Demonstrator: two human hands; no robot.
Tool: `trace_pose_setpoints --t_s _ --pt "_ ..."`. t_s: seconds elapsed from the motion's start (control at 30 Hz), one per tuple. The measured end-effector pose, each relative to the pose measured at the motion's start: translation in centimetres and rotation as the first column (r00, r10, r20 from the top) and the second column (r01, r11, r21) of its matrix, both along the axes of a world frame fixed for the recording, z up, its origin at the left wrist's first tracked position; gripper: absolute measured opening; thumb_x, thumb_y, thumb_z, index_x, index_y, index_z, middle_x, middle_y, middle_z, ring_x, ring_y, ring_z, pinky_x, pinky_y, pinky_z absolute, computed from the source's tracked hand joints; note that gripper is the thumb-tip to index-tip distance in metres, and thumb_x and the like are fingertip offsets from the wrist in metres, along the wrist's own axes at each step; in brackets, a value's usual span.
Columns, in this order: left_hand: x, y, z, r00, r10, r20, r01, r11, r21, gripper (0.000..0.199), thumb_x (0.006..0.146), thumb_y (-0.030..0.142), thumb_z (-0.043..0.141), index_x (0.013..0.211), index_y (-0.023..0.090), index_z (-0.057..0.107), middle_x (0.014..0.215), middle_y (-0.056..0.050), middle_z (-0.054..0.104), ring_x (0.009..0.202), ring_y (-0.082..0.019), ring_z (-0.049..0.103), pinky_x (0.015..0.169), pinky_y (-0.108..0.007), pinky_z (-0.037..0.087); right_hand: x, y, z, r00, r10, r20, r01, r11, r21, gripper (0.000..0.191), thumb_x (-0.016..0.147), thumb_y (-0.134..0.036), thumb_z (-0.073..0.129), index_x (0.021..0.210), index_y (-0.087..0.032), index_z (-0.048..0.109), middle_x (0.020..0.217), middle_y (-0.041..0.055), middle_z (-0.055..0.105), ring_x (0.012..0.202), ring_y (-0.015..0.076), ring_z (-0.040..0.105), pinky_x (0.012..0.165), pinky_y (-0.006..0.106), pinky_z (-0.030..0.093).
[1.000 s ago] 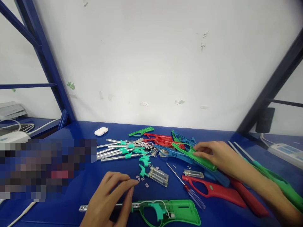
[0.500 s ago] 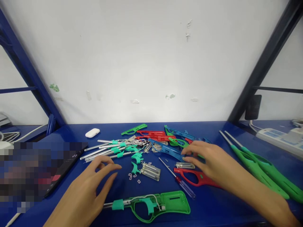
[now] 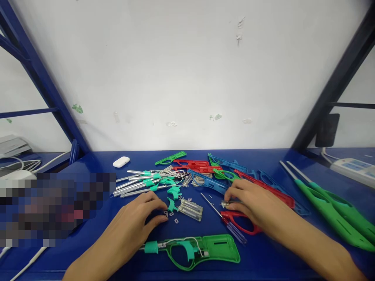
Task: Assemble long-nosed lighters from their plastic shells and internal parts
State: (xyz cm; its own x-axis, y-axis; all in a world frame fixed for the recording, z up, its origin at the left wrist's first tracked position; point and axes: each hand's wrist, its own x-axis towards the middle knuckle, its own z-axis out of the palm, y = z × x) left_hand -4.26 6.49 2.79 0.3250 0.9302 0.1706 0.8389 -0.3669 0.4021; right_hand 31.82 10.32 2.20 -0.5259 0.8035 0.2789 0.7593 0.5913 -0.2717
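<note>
My left hand (image 3: 143, 218) is low over the table, thumb and index finger apart on either side of small pale clips (image 3: 171, 214). My right hand (image 3: 246, 199) closes its thumb and fingers around a clear lighter fuel tank (image 3: 224, 204), mostly hidden by them. Between the hands lie two more clear tanks (image 3: 190, 209), teal triggers (image 3: 171, 205) and a screwdriver (image 3: 236, 232) with a clear handle. In front, a green lighter half-shell (image 3: 222, 249) holds a metal tube, a wire and a teal trigger. A red handle shell (image 3: 237, 222) lies under my right hand.
Metal lighter tubes (image 3: 137, 185) with wires are heaped at back left. Red shells (image 3: 196, 164) and blue shells (image 3: 209, 182) lie behind. Two whole green lighters (image 3: 331, 212) rest at right. A white earbud case (image 3: 121, 162) sits near the wall.
My left hand has moved right and forward to the small clips. My right hand has come down onto the clear fuel tank and closed on it. The view has shifted slightly.
</note>
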Motion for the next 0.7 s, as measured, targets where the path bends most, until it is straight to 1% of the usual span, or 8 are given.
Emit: trace_pose_setpoints --t_s 0.07,0.13,0.27,0.37,0.43,0.5,0.57,0.7 --pt "0.3 0.1 0.1 1.000 -0.008 0.000 0.008 1.000 -0.007 0.018 0.099 0.042 0.058 0.104 0.034 0.075 0.106 0.002 0.070 0.088 -0.019 0.069 0.069 -0.026 0.048 0.1 0.2 -0.2 1.000 0.018 -0.017 -0.018 1.000 0.014 0.023 0.105 -0.029 0.052 0.095 -0.026 0.072 0.104 0.0068 0.073 0.088 0.0203 0.071 0.077 0.032 0.058" --pt "0.5 0.1 0.2 1.000 -0.016 0.003 0.016 1.000 -0.004 0.021 0.101 0.040 0.055 0.099 0.032 0.074 0.104 0.001 0.070 0.088 -0.019 0.068 0.070 -0.027 0.047 0.3 0.1 0.3 0.999 0.014 -0.030 -0.013 0.999 0.035 0.024 0.106 -0.029 0.049 0.098 -0.027 0.071 0.108 0.0067 0.074 0.092 0.0210 0.069 0.082 0.034 0.057" --pt "0.7 0.0 0.3 1.000 -0.028 0.014 0.028 1.000 0.014 0.027 0.103 0.039 0.050 0.095 0.029 0.073 0.101 -0.001 0.071 0.089 -0.020 0.068 0.076 -0.028 0.048 -0.2 -1.7 2.7 0.998 -0.036 -0.049 0.040 0.996 0.077 0.023 0.109 -0.036 0.046 0.108 -0.029 0.068 0.110 0.0041 0.076 0.100 0.0244 0.067 0.090 0.042 0.052" --pt "0.7 -0.1 0.4 0.999 -0.021 0.030 0.020 0.999 0.032 0.027 0.103 0.040 0.049 0.095 0.030 0.072 0.098 0.000 0.073 0.088 -0.020 0.069 0.076 -0.028 0.048 -1.2 -3.4 4.6 0.994 -0.044 -0.097 0.052 0.995 0.087 0.022 0.109 -0.035 0.047 0.104 -0.030 0.068 0.108 0.0018 0.077 0.095 0.0227 0.068 0.087 0.039 0.051" --pt "0.7 -0.2 0.7 0.999 -0.008 0.045 0.006 0.999 0.043 0.026 0.103 0.041 0.050 0.096 0.030 0.072 0.096 0.001 0.075 0.084 -0.019 0.070 0.073 -0.027 0.048 -1.9 -4.2 5.4 0.989 -0.041 -0.141 0.055 0.994 0.094 0.017 0.107 -0.035 0.053 0.103 -0.032 0.068 0.107 -0.0001 0.077 0.092 0.0209 0.068 0.083 0.036 0.052" --pt "0.6 -0.3 1.0 0.998 0.007 0.063 -0.010 0.999 0.052 0.025 0.103 0.041 0.052 0.096 0.030 0.073 0.093 0.003 0.077 0.079 -0.018 0.070 0.067 -0.025 0.047 -2.3 -4.7 5.7 0.983 -0.045 -0.179 0.062 0.994 0.092 0.012 0.106 -0.037 0.057 0.104 -0.034 0.068 0.108 -0.0029 0.077 0.094 0.0196 0.069 0.083 0.034 0.052" --pt "0.4 -0.4 1.2 0.996 0.018 0.083 -0.023 0.998 0.062 0.023 0.102 0.042 0.056 0.096 0.031 0.075 0.091 0.004 0.078 0.073 -0.016 0.069 0.061 -0.024 0.045 -2.6 -4.8 5.8 0.976 -0.054 -0.209 0.073 0.994 0.083 0.009 0.105 -0.039 0.061 0.110 -0.038 0.068 0.112 -0.0062 0.076 0.101 0.0187 0.070 0.088 0.033 0.052" --pt "0.2 -0.4 1.2 0.991 0.013 0.136 -0.023 0.997 0.075 0.018 0.096 0.041 0.064 0.099 0.032 0.079 0.091 0.003 0.080 0.074 -0.017 0.071 0.058 -0.023 0.046 -3.3 -4.3 6.0 0.973 -0.046 -0.225 0.061 0.996 0.057 0.018 0.105 -0.044 0.062 0.122 -0.045 0.066 0.118 -0.0095 0.075 0.108 0.0176 0.070 0.093 0.033 0.050"
